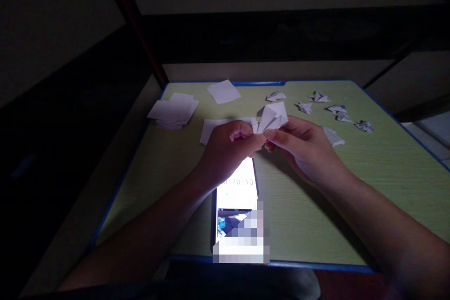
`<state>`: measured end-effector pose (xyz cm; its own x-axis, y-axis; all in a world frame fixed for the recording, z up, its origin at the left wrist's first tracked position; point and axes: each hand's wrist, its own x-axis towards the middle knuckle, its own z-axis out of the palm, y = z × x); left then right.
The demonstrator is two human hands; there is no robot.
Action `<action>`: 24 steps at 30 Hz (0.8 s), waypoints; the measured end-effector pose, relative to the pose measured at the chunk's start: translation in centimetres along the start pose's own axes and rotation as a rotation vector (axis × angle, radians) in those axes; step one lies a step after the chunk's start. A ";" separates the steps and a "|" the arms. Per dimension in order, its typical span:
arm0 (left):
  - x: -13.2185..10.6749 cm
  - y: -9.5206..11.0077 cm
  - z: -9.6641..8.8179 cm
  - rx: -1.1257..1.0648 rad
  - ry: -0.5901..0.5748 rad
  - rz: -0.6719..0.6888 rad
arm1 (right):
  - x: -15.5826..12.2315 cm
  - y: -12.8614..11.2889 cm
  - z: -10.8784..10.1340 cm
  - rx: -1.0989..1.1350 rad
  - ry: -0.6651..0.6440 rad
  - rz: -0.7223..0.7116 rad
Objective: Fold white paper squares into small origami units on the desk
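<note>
Both my hands hold one folded white paper piece [272, 117] above the middle of a small green table [369, 187]. My left hand [230, 147] is curled and pinches the lower edge of the paper from the left. From the right, my right hand [302, 145] pinches the same fold with thumb and fingers. The paper's pointed flaps stick up past my fingertips. A flat white sheet [214, 127] lies on the table just behind my left hand.
A lit phone [236, 197] lies under my wrists near the front edge. A stack of white paper squares [173, 111] and a single sheet [223, 91] sit at the back left. Several folded paper pieces [337, 112] are scattered at the back right. The table's blue rim [116, 197] borders dark surroundings.
</note>
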<state>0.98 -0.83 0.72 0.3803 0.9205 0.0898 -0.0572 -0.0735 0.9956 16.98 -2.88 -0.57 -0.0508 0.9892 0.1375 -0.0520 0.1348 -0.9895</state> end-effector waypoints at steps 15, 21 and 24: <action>-0.6 -0.4 0.8 0.362 0.227 0.293 | -0.2 0.0 0.2 -0.068 0.138 -0.113; -0.6 -0.1 0.7 0.400 0.218 0.256 | -0.3 -0.1 0.4 -0.090 0.193 -0.231; -0.6 -0.1 0.7 0.421 0.217 0.291 | -0.3 -0.2 0.5 -0.097 0.193 -0.221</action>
<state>1.39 -1.63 0.56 0.2020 0.8941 0.3997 0.2594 -0.4424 0.8585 16.55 -3.26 -0.37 0.1417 0.9266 0.3484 0.0549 0.3441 -0.9373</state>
